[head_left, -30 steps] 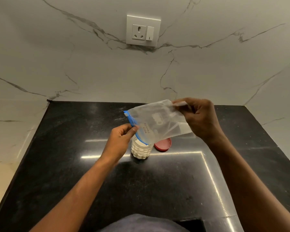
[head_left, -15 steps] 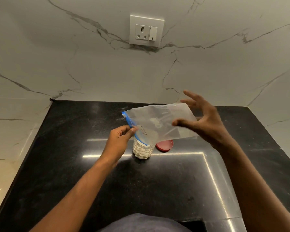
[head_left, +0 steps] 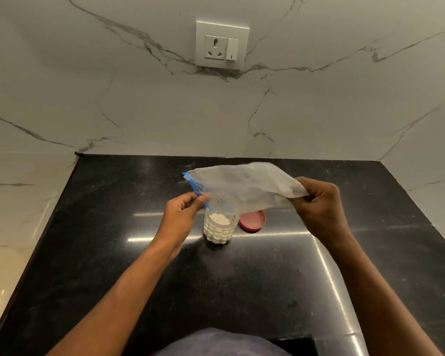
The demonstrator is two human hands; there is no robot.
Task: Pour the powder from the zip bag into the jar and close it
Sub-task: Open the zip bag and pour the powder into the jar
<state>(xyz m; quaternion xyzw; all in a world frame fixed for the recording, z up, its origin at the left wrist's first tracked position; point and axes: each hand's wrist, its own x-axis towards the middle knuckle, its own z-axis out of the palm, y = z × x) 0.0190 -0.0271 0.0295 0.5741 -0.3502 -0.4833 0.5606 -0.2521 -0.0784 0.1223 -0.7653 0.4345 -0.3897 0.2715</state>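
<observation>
A clear zip bag (head_left: 244, 187) with a blue zip strip hangs tilted over a small clear jar (head_left: 219, 228) that holds white powder. The bag's blue mouth end points down at the jar's open top. My left hand (head_left: 181, 214) pinches the blue zip edge just left of the jar. My right hand (head_left: 319, 206) grips the bag's bottom corner, higher and to the right. The bag looks almost empty. A red lid (head_left: 252, 220) lies flat on the counter just right of the jar, partly under the bag.
The black stone counter (head_left: 113, 253) runs to marble walls at the back and both sides. A white wall socket (head_left: 222, 44) sits high on the back wall. A dark cut-out edge (head_left: 296, 345) shows at the counter's near side.
My right hand let go of the bag's upper corner, opened briefly, and has now closed on the bag's bottom corner further right. The left hand stayed on the zip edge.
</observation>
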